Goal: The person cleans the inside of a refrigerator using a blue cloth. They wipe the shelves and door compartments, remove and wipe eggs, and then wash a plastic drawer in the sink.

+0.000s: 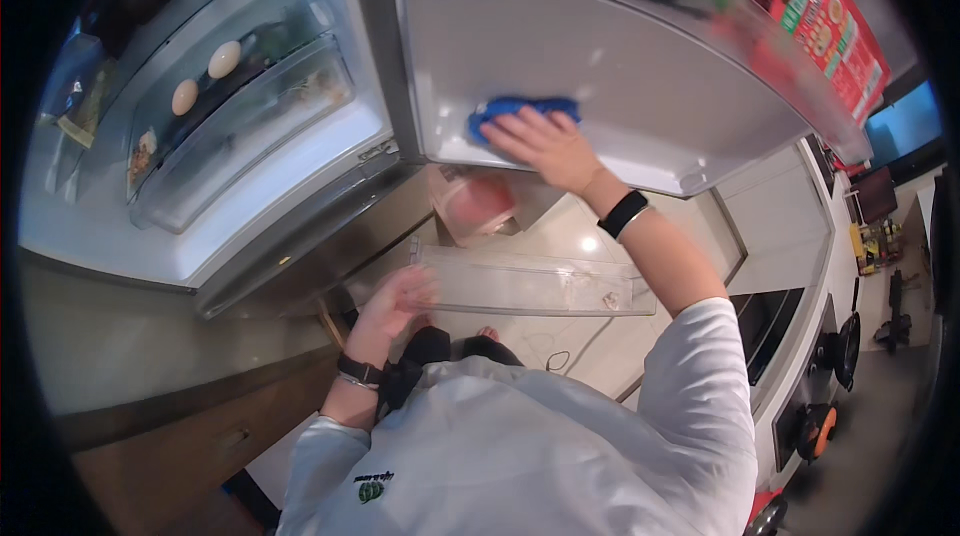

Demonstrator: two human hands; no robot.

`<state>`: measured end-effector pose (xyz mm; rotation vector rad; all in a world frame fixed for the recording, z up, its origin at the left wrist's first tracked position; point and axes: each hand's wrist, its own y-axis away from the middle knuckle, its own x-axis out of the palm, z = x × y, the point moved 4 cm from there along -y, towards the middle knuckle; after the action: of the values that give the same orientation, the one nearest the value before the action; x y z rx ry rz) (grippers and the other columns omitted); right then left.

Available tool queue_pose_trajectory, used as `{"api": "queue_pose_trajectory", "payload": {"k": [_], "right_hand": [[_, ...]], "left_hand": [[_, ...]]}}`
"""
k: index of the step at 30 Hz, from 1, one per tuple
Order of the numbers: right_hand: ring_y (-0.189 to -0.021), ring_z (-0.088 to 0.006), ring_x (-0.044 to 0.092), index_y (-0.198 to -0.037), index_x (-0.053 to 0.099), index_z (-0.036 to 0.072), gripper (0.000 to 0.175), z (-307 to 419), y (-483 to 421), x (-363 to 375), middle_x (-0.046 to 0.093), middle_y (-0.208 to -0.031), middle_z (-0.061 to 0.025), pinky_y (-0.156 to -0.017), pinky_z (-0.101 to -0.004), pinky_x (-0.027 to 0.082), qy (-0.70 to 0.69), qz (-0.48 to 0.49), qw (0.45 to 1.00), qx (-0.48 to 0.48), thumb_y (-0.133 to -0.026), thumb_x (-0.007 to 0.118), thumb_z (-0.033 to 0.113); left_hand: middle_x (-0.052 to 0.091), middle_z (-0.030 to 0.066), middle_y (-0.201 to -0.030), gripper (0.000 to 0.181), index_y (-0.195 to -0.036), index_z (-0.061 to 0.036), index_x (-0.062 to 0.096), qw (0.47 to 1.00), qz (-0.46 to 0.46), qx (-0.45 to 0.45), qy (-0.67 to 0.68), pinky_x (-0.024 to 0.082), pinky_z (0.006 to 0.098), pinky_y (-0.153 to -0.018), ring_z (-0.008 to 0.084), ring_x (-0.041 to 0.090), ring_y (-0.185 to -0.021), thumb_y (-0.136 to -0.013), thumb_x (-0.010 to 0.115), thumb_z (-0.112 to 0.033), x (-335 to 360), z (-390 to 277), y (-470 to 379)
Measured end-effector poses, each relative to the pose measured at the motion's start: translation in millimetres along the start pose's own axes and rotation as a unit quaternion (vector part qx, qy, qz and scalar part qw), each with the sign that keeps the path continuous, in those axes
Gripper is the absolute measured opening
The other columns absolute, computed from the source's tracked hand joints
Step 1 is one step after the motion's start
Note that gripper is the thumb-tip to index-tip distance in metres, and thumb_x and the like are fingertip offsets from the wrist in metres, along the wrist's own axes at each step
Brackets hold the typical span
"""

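Note:
My right hand (544,149) presses a blue cloth (525,112) against the lower inner panel of the open refrigerator door (600,55). Its fingers lie spread over the cloth, and the motion blurs them a little. Lower down, my left hand (397,299) grips one end of a clear plastic door bin (517,281), held out level in front of my body above the floor. A small pale scrap (611,300) shows at the bin's far end. My left fingers are blurred.
To the left, the refrigerator compartment holds two eggs (224,59) and a clear drawer (247,146). A filled door shelf (675,3) with a red package (832,33) juts out above my right hand. A pinkish object (480,198) sits under the door. Pans (847,352) stand along the right-hand counter.

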<state>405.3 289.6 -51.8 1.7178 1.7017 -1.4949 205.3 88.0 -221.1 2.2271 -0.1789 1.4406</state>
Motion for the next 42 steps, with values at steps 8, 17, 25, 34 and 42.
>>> {"api": "queue_pose_trajectory", "payload": {"k": [8, 17, 25, 34, 42], "right_hand": [[-0.101, -0.0273, 0.050, -0.116, 0.050, -0.001, 0.037, 59.9, -31.8, 22.2, 0.050, -0.117, -0.0108, -0.083, -0.0370, 0.040, -0.215, -0.016, 0.968, 0.129, -0.081, 0.048, 0.009], [-0.092, -0.0250, 0.049, -0.110, 0.054, 0.002, 0.033, 52.6, -21.2, 13.8, 0.051, -0.104, -0.0088, -0.076, -0.0367, 0.039, -0.239, 0.041, 0.961, 0.132, -0.078, 0.052, 0.009], [-0.101, -0.0323, 0.050, -0.112, 0.052, 0.001, 0.046, 13.4, 50.9, -7.7, 0.052, -0.114, -0.0144, -0.085, -0.0414, 0.039, -0.175, 0.015, 0.958, 0.228, -0.067, 0.054, 0.000], [-0.102, -0.0331, 0.048, -0.115, 0.053, 0.004, 0.047, -66.7, 183.5, -24.5, 0.053, -0.117, -0.0113, -0.089, -0.0421, 0.040, -0.027, 0.019, 0.938, 0.346, -0.069, 0.050, -0.005], [-0.105, -0.0378, 0.045, -0.113, 0.049, -0.004, 0.045, -55.2, 189.6, -16.4, 0.049, -0.116, -0.0208, -0.092, -0.0443, 0.037, -0.005, -0.051, 0.899, 0.434, -0.069, 0.048, -0.008]], "left_hand": [[0.052, -0.0029, -0.074, 0.018, -0.096, -0.0070, 0.058, 0.972, -0.217, 0.051, -0.069, 0.046, 0.0281, -0.064, 0.0086, 0.049, -0.060, -0.086, 0.061, -0.021, 2.9, -12.8, 32.2], [0.053, -0.0001, -0.077, 0.020, -0.092, -0.0059, 0.057, 0.981, -0.174, 0.042, -0.075, 0.045, 0.0311, -0.068, 0.0121, 0.048, -0.065, -0.084, 0.062, -0.024, -24.8, -20.2, 23.2], [0.056, 0.0034, -0.091, 0.021, -0.095, -0.0074, 0.055, 0.979, -0.182, 0.022, -0.089, 0.046, 0.0333, -0.070, 0.0155, 0.053, -0.075, -0.085, 0.060, -0.025, -13.5, -10.3, 12.2], [0.064, 0.0102, -0.102, 0.029, -0.107, -0.0013, 0.056, 0.986, -0.149, -0.018, -0.068, 0.050, 0.0362, -0.072, 0.0234, 0.063, -0.090, -0.086, 0.061, -0.020, -8.6, 7.2, 8.7], [0.054, 0.0000, -0.081, 0.015, -0.092, -0.0061, 0.054, 0.980, -0.183, 0.004, -0.078, 0.044, 0.0279, -0.065, 0.0109, 0.047, -0.062, -0.087, 0.058, -0.019, 6.4, 2.9, 30.3]]}}
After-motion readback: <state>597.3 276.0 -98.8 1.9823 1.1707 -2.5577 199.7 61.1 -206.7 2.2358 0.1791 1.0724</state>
